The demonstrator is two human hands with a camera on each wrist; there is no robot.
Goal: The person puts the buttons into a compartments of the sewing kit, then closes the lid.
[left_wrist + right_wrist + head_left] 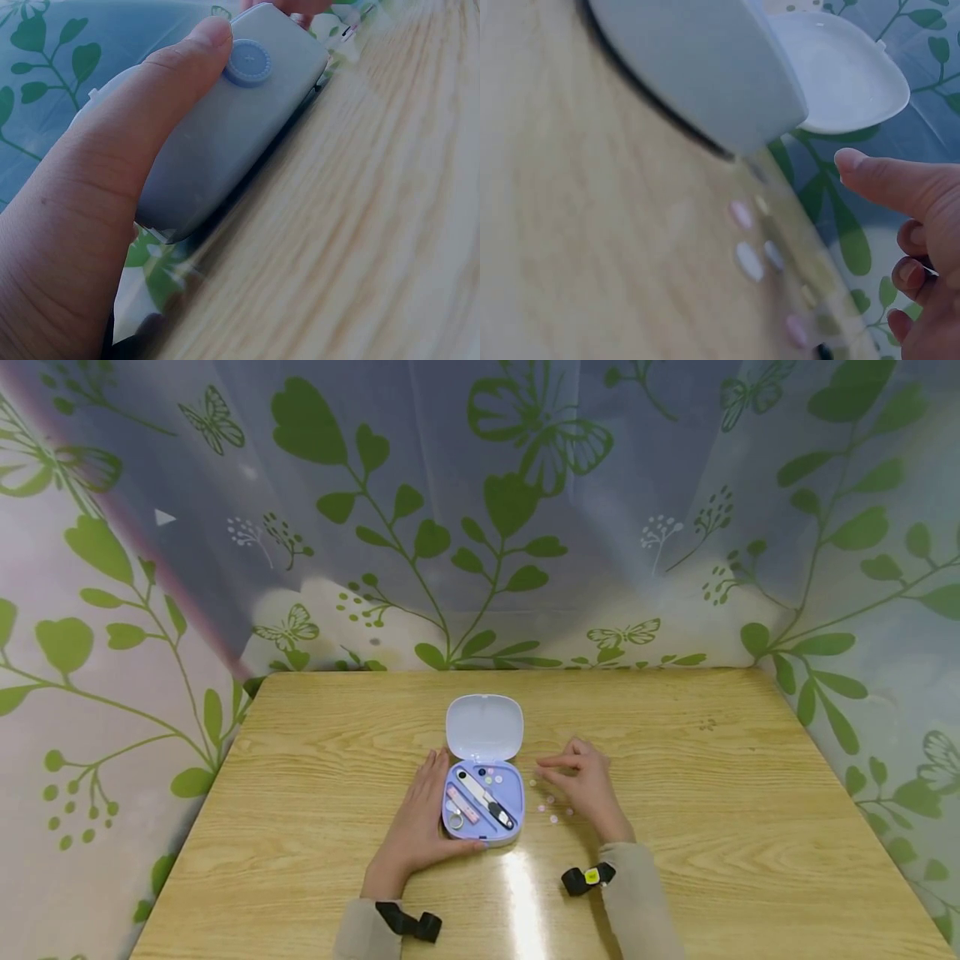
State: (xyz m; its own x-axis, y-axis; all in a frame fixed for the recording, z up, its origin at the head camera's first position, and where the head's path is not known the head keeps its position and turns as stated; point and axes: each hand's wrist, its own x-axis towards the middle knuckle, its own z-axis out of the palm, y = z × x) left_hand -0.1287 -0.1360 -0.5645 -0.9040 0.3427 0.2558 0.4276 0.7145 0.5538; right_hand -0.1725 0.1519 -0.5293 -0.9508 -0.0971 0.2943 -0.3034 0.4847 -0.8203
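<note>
A small lilac box (512,783) stands with its pale lid (484,727) raised at the back. Inside lie a white-and-black slim tool (480,795), a pink strip (462,805), a metal ring (456,819) and several small buttons (498,779). My left hand (420,827) holds the box by its front left corner, fingers along the side. Its thumb (180,67) presses the front beside a round catch (259,66). My right hand (588,785) hovers right of the box, thumb and forefinger close together; I cannot tell whether anything is pinched there.
Several loose buttons (553,819) in pink and white lie on the wooden table (337,718), right of the box and under my right hand. A leaf-and-butterfly curtain (420,577) hangs behind and at both sides. Black cameras (577,882) are strapped at both wrists.
</note>
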